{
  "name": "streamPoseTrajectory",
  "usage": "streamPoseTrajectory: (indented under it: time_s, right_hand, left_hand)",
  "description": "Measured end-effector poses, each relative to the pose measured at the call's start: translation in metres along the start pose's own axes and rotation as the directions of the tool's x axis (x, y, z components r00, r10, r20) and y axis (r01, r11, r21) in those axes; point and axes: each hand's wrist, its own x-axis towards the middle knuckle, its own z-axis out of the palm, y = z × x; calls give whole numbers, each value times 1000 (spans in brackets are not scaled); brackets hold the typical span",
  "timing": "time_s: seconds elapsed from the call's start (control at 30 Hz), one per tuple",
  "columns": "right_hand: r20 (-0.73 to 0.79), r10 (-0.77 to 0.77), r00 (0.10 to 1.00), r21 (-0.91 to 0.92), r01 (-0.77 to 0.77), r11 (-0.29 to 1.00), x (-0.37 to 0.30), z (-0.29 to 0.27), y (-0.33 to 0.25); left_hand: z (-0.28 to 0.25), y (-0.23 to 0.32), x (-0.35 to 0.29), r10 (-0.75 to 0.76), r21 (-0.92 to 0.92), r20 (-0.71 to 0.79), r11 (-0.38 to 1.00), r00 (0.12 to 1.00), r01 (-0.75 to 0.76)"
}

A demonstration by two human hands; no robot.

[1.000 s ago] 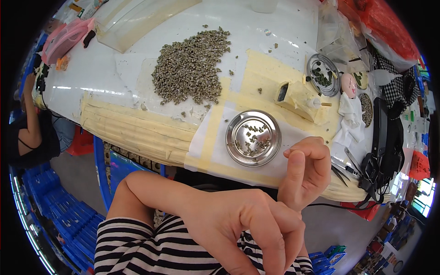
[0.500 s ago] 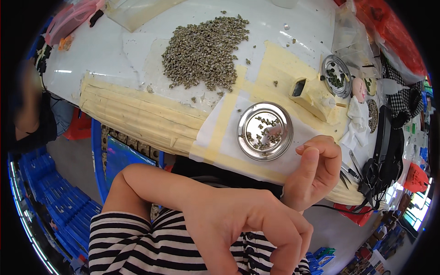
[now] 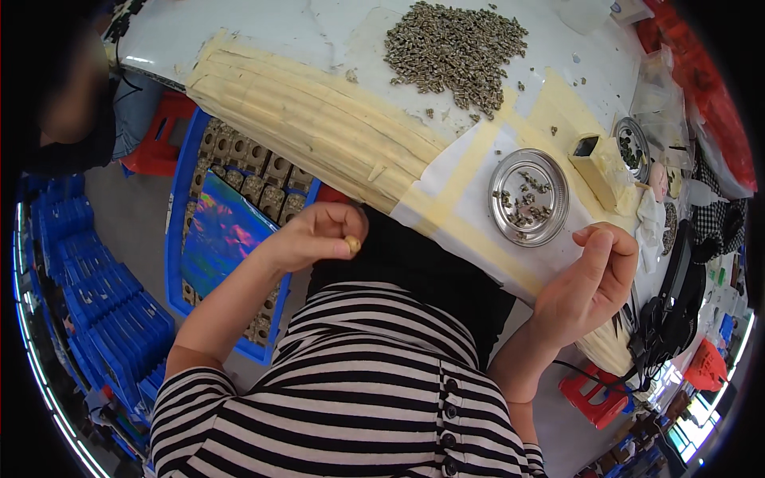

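Observation:
Beside the table edge, my left hand (image 3: 319, 233) is raised in front of my body. Its thumb and fingers pinch a small gold-coloured rounded piece (image 3: 353, 244). Over the right part of the white cloth, my right hand (image 3: 588, 275) is closed with thumb against forefinger; whatever is between them, if anything, is too small to tell. Just left of and beyond that hand stands a round metal dish (image 3: 497, 224) with small metal parts scattered in it. A large heap of similar small metal parts (image 3: 454, 56) lies farther back on the table.
A blue tray (image 3: 177, 247) with rows of metal pieces lies at left below the table edge, an iridescent sheet (image 3: 227, 239) over part of it. A second metal dish (image 3: 629, 131), a tape-wrapped block (image 3: 602, 171) and black cables (image 3: 665, 303) are at right. A person (image 3: 76, 119) sits left.
My left hand has moved from low in front of my body leftward and away, and the gold piece now shows. The view has shifted, exposing more tray. My right hand keeps its pinch.

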Motion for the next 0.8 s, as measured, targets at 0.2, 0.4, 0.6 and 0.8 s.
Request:
streamPoseTrajectory:
  time_s: [0.2, 0.4, 0.6, 0.8]
  right_hand:
    - [26, -82, 996, 30, 81, 996, -2, -3, 5]
    - [93, -228, 969, -52, 233, 971, -4, -1, 9]
    - [98, -199, 975, -55, 205, 977, -2, -1, 8]
    - [126, -188, 974, -78, 199, 977, 0, -5, 6]
  left_hand:
    - [-69, -21, 36, 394, 884, -206, 468, 896, -2]
    - [-79, 5, 123, 499, 951, 105, -305, 860, 61]
    - [-105, 10, 144, 507, 922, 58, -358, 860, 149]
    - [-111, 7, 145, 498, 925, 4, -332, 867, 187]
